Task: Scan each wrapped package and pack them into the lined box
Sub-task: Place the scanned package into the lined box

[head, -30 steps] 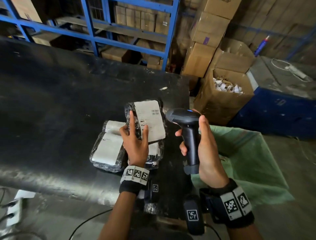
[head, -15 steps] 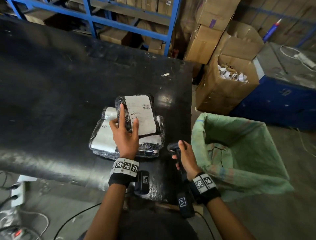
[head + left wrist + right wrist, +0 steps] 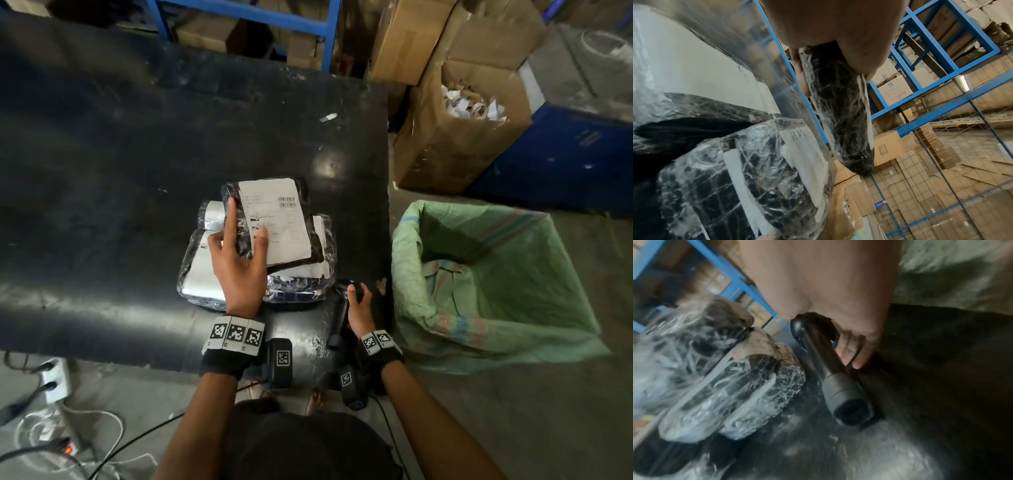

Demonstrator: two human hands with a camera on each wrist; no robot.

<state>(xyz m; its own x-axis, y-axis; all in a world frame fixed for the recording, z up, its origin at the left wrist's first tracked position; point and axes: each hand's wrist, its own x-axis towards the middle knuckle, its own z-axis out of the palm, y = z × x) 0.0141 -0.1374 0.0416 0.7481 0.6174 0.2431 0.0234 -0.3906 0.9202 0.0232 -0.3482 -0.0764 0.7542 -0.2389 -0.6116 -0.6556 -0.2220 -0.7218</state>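
Head: top package point(image 3: 274, 222) pinched in left hand point(image 3: 239, 274) over stack on table point(image 3: 102, 154); long axis away from body. Lined box point(image 3: 496, 274) located rightward, nearer right hand point(image 3: 359, 308), closed round scanner point(image 3: 339, 311).

Left wrist: package point(image 3: 842, 116) clamped between fingers and thumb.

Right wrist: blurred; scanner point(image 3: 838, 378) apparently laid on table, fingers point(image 3: 857, 350) curled round it.

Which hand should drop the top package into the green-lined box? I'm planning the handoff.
Left. The left hand already grips the top package; the right hand holds the scanner low on the table.
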